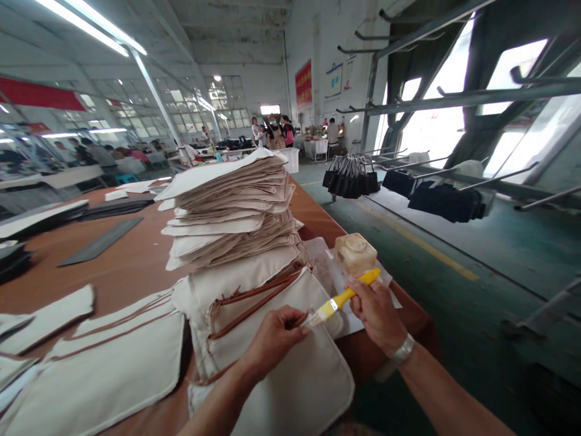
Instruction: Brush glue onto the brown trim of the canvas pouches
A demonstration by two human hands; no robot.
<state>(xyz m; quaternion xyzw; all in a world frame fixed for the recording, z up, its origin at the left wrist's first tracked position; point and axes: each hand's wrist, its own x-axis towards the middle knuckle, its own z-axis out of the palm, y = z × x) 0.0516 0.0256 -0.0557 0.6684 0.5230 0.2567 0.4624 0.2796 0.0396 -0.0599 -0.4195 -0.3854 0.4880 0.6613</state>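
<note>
My right hand [377, 313] is closed around the yellow handle of a paintbrush [347, 295], its pale bristles pointing left. At the bristle tip, my left hand [276, 338] pinches the end of a thin brown strip [297, 322], partly hidden by the fingers. Beneath both hands lie cream fabric panels [297, 378] with rounded corners. A bundle of brown strips [261, 297] rests across them. Just beyond my right hand, a whitish plastic container [356, 251] stands on stained sheets at the table's right edge.
A tall stack of cream panels [231, 206] rises ahead on the brown table [131, 242]. More cream panels [122, 369] and a dark grey strip [102, 241] lie left. Metal racks [436, 100] with hanging dark pieces [351, 178] stand right. People [276, 132] are far back.
</note>
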